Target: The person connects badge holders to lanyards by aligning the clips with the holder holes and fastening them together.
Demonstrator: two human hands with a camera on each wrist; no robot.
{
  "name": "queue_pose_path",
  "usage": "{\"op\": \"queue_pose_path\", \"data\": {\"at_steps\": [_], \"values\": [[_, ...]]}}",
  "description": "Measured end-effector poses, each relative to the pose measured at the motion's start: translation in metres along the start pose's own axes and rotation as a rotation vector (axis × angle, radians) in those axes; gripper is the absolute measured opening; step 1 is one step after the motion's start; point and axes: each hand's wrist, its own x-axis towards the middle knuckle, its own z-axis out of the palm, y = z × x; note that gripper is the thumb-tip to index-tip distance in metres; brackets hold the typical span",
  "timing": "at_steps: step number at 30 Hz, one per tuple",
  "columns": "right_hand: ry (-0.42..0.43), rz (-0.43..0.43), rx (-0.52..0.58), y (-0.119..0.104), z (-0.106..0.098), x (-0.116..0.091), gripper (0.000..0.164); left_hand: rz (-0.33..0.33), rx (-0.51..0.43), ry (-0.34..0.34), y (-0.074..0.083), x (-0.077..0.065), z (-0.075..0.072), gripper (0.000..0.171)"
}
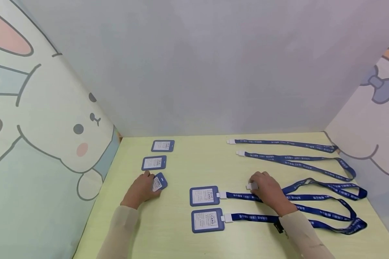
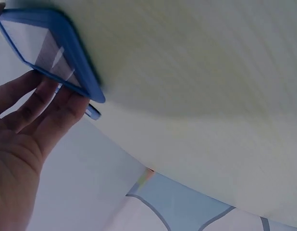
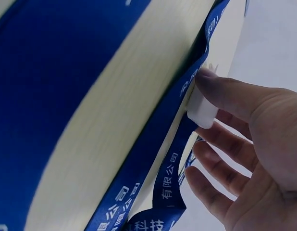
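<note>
My left hand [image 1: 142, 189] grips a blue-framed ID card holder [image 1: 160, 181] by its left end. In the left wrist view the fingers [image 2: 67, 110] lie along the far long edge of the holder [image 2: 79, 48], which is tilted on the pale table. On the right, my right hand [image 1: 266, 187] pinches the white plastic clip [image 3: 202, 108] of a blue lanyard between thumb and fingers. White lettering runs along that lanyard's strap [image 3: 167, 183]. Its loop trails off to the right, past the wrist in the head view.
Two more card holders [image 1: 162, 146] lie behind the left hand. Centre front, two card holders [image 1: 205, 196] are joined to lanyards [image 1: 246, 217] running right under the right arm. Two loose lanyards [image 1: 278, 142] lie at the back right. Grey and cartoon-printed walls enclose the table [image 1: 168, 230].
</note>
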Motion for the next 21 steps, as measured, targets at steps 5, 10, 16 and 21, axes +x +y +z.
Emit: {"op": "queue_pose_path", "data": {"at_steps": [5,10,16,21], "values": [[-0.022,0.021,0.026,0.000,-0.001,0.003,0.027,0.043,-0.020,0.069,0.005,-0.001,0.001,0.072],[-0.034,0.014,0.052,0.001,-0.001,0.002,0.024,0.071,-0.041,0.138,0.016,-0.001,0.002,0.073],[-0.048,0.000,0.074,0.004,0.001,0.000,0.015,0.118,-0.053,0.205,0.039,-0.004,0.003,0.073],[-0.041,-0.008,0.080,0.004,0.004,0.001,0.009,0.160,-0.030,0.241,0.060,-0.008,0.001,0.072]]}}
